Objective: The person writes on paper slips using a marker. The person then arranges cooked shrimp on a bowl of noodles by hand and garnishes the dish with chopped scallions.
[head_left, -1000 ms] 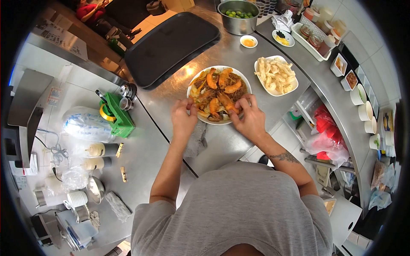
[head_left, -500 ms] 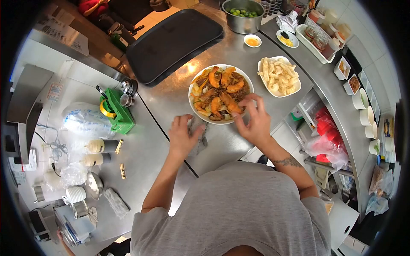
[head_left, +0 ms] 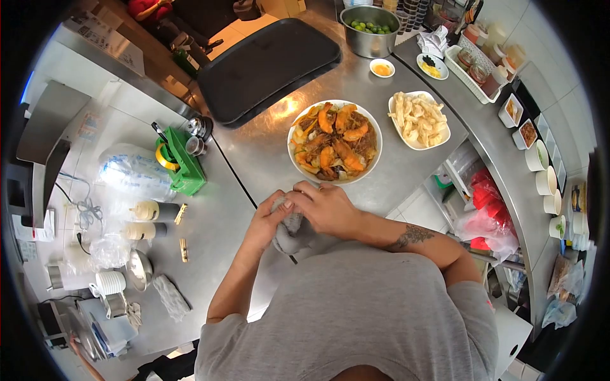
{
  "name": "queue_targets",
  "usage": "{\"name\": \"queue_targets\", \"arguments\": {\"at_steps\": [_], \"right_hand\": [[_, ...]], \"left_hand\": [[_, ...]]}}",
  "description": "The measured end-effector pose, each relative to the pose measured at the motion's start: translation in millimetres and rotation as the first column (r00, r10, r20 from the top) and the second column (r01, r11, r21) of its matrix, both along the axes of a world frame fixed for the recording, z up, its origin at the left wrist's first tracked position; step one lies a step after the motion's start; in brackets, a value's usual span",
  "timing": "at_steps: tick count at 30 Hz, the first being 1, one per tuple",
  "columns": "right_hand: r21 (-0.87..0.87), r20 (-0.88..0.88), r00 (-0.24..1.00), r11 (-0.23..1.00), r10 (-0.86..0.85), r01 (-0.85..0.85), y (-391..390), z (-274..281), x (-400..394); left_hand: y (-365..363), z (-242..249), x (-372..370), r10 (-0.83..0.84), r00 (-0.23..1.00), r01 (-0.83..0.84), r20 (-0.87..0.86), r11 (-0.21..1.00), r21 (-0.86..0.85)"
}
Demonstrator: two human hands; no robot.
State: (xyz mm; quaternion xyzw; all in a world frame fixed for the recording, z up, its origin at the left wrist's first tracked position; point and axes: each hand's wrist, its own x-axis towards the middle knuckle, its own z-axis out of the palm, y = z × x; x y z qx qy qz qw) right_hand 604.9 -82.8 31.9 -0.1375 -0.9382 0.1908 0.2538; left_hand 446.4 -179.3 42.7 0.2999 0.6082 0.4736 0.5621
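A grey cloth point(head_left: 290, 233) is bunched on the steel counter point(head_left: 254, 152) just below the big plate. My left hand point(head_left: 265, 220) grips it from the left and my right hand point(head_left: 326, 208) closes over it from the right, the fingers of both meeting on the cloth. Beyond my hands stands a white plate of noodles topped with orange prawns point(head_left: 335, 141), untouched. To its right is a white dish of pale fried pieces point(head_left: 418, 119).
A black tray point(head_left: 267, 63) lies at the back. A metal bowl of limes point(head_left: 370, 28), small sauce dishes point(head_left: 382, 68), condiment tubs point(head_left: 515, 111) and white cups point(head_left: 540, 165) line the right counter. A green tape dispenser point(head_left: 181, 162), plastic bags and squeeze bottles point(head_left: 147, 211) sit left.
Both hands left the plate of prawns and came back toward me. The left hand went to the cloth first; now both hands are closed on it.
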Motion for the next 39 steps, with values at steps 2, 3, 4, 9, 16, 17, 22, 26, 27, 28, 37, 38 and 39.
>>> {"name": "queue_targets", "arguments": {"at_steps": [2,3,4,9,16,17,22,26,27,28,37,38,39], "right_hand": [[-0.032,-0.037,0.996,0.997,-0.075,0.074,9,9,1],[-0.076,-0.061,0.989,0.989,-0.133,0.128,15,13,7],[-0.122,-0.083,0.978,0.976,-0.189,0.178,21,20,13],[-0.281,-0.065,0.75,0.733,-0.659,0.619,68,-1,50],[-0.558,0.211,0.625,0.432,-0.751,0.708,94,-43,59],[-0.565,0.177,0.631,0.446,-0.756,0.694,97,-51,58],[-0.559,0.119,0.634,0.477,-0.764,0.679,99,-57,59],[-0.538,0.092,0.626,0.49,-0.775,0.686,100,-63,58],[-0.547,0.085,0.63,0.492,-0.772,0.677,101,-63,58],[-0.559,0.081,0.634,0.492,-0.769,0.668,101,-63,58],[-0.521,0.108,0.628,0.494,-0.771,0.696,98,-53,57],[-0.521,0.118,0.628,0.49,-0.769,0.699,97,-54,57],[-0.519,0.122,0.628,0.49,-0.769,0.7,98,-54,57]], "left_hand": [[5,-5,-17,0.03,0.968,-0.026,-0.249,0.999,0.021],[12,-3,-27,0.039,0.896,-0.01,-0.443,0.998,0.067],[19,-2,-37,0.058,0.785,0.012,-0.617,0.994,0.108],[75,-36,-84,0.232,0.666,-0.063,-0.709,0.965,0.256],[178,-48,-87,0.012,0.909,0.046,-0.418,0.991,0.129],[184,-48,-81,0.019,0.915,0.032,-0.403,0.992,0.12],[221,-71,-88,-0.154,0.928,0.185,-0.34,0.981,0.06],[215,-44,-79,-0.284,0.823,0.31,-0.492,0.95,-0.031],[216,-43,-81,-0.297,0.81,0.328,-0.505,0.944,-0.03],[214,-43,-83,-0.312,0.797,0.346,-0.518,0.938,-0.033],[169,-31,-69,-0.172,0.786,0.205,-0.594,0.979,-0.013],[163,-36,-68,-0.173,0.773,0.173,-0.61,0.983,-0.059],[156,-20,-58,-0.171,0.758,0.14,-0.629,0.985,-0.098]]}}
